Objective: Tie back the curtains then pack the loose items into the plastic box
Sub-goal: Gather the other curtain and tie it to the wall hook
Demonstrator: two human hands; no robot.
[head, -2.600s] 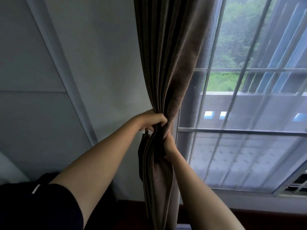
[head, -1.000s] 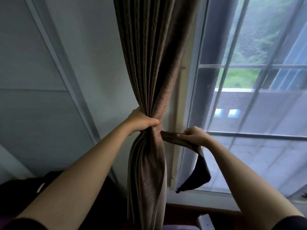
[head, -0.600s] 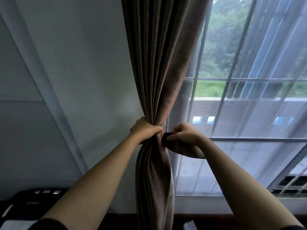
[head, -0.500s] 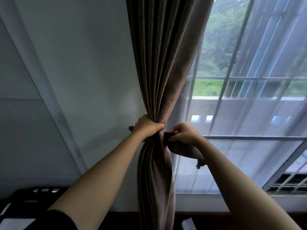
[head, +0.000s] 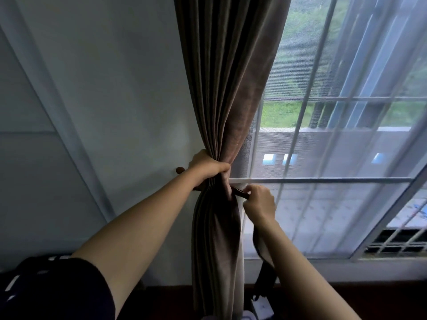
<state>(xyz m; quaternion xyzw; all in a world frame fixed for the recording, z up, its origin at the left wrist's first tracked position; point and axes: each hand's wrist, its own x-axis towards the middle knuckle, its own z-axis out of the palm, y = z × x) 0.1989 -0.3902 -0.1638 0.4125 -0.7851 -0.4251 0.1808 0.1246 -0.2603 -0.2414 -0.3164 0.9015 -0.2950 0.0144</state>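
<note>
2 grips: L hand curtain, R hand tieback beside window.

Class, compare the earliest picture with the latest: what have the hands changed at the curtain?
The right hand let go of the curtain, moved right and now pinches the tie-back strap beside the bunch. The left hand still grips the gathered curtain.

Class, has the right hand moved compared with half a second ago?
Yes. The right hand, pinching the strap, has dropped below the horizontal window bar.
</note>
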